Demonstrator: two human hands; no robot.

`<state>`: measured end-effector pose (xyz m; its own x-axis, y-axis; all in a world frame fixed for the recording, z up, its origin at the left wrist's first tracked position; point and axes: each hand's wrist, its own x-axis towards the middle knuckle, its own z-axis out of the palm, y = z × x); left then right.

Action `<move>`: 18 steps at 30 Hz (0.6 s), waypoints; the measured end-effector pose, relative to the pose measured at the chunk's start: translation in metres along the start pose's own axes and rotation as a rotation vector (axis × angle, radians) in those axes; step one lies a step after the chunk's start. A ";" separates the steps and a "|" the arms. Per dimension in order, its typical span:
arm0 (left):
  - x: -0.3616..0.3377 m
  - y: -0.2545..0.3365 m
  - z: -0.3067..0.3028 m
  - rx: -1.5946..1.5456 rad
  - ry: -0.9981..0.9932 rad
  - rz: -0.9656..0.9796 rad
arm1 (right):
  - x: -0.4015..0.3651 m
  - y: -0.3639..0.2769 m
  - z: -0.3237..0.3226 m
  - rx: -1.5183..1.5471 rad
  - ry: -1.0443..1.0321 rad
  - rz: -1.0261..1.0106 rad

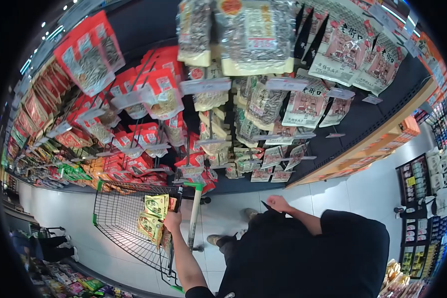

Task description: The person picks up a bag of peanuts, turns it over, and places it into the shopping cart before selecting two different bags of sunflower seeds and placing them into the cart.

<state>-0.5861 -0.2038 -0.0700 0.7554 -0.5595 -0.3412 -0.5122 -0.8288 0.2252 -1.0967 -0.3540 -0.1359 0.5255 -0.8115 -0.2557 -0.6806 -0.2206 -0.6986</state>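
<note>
My left hand (172, 221) is closed at the handle end of a wire shopping cart (119, 208), right beside several yellow snack packets (151, 223) lying in it. What its fingers grip is too small to make out. The cart's green-and-grey push bar (194, 213) stands just right of that hand. My right hand (278, 203) is held in front of my body with its fingers curled, near a small dark pointed thing. Whether it holds that thing is unclear.
Ahead, a dark shelf wall carries hanging red bags (159, 94), clear bags (257, 39) and white-and-pink bags (342, 49). A wooden shelf edge (362, 141) juts at the right. People stand at the far left (44, 248) and far right (439, 203). Packaged goods (84, 285) lie at the lower left.
</note>
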 end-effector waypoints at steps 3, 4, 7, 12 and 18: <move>-0.009 0.017 0.014 -0.043 -0.030 -0.058 | 0.013 -0.133 -0.121 0.443 0.395 -0.190; -0.015 0.026 0.014 -0.024 -0.043 -0.043 | 0.021 -0.146 -0.159 0.227 0.601 -0.213; -0.026 0.046 0.027 -0.008 -0.042 -0.044 | 0.042 -0.179 -0.282 0.273 1.158 -0.279; -0.057 0.079 0.042 0.051 -0.023 -0.032 | 0.091 -0.121 -0.351 0.268 1.338 -0.251; -0.089 0.117 0.063 0.025 -0.102 -0.074 | 0.110 -0.128 -0.347 0.266 1.316 -0.199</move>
<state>-0.7391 -0.2504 -0.0707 0.7466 -0.4923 -0.4474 -0.4678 -0.8667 0.1731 -1.1294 -0.6031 0.1573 -0.3719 -0.7231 0.5821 -0.4542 -0.4052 -0.7934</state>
